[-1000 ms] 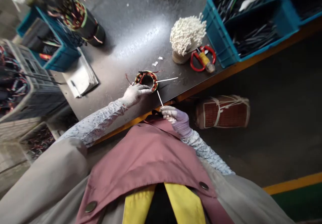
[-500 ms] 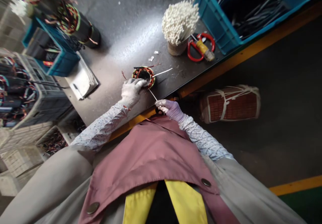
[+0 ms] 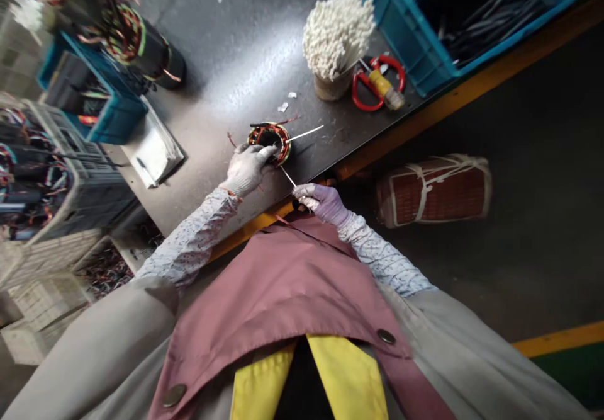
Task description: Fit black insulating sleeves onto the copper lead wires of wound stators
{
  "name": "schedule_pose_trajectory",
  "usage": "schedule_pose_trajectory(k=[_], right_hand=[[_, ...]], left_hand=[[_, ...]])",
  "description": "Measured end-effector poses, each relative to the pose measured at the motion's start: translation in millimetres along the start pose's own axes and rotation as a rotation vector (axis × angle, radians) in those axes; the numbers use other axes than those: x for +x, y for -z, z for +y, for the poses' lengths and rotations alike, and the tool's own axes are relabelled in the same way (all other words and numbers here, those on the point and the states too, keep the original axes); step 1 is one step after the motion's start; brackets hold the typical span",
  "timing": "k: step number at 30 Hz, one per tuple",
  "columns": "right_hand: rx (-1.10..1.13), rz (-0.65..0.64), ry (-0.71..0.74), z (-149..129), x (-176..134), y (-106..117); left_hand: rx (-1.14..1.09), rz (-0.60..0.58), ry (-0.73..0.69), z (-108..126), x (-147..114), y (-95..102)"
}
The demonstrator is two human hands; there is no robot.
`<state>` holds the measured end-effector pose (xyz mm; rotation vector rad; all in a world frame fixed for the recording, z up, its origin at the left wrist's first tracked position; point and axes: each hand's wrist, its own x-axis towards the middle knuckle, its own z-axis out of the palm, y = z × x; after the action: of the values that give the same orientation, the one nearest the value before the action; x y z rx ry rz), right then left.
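Wound stator: the copper-wound stator ring is lying on the grey bench near its front edge, its round opening facing up and its loose leads sticking out at the far side and left.
Left hand: the white-gloved left hand is touching the ring's near-left side, its fingers lying bent and reaching over the opening; they are partly hiding one another, so I cannot tell how tightly they are closing on it.
Right hand: the lavender-backed gloved right hand is pinching a white strand, thumb and fingertips pressed together on its end.
Strands: the pinched one is slanting up to the ring's near edge; another white length is poking out from the right side. I cannot tell whether they are joining as one.
Strand supply: a thick bunch of white strands is standing in a brown cup beyond.
Cutting tools: red-handled scissors and a yellow-handled tool are lying just beside the cup.
Right bin: a blue plastic bin is holding dark slender pieces.
Left side: a paper pad is lying beside a smaller blue bin.
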<state>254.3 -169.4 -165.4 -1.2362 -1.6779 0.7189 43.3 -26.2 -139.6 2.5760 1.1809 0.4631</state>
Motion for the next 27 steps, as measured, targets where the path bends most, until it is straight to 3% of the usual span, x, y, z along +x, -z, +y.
schedule_pose_trajectory(k=[7, 12, 18, 23, 27], right_hand=[[0.018, 0.037, 0.042, -1, -7, -2], [0.003, 0.029, 0.037, 14, 18, -17], [-0.097, 0.147, -0.058, 23, 61, -45], [-0.293, 0.251, -0.101, 6, 52, -43], [-0.429, 0.203, -0.118, -9, 49, -32]], left_hand=[[-0.027, -0.047, -0.047, -3, 4, 4.0], [-0.084, -0.009, -0.035, -9, 4, -3.2], [-0.336, 0.245, 0.190, -11, -6, -38.0], [-0.424, 0.507, 0.141, 8, -16, -63.6], [-0.392, 0.577, 0.155, 15, -13, -76.0]])
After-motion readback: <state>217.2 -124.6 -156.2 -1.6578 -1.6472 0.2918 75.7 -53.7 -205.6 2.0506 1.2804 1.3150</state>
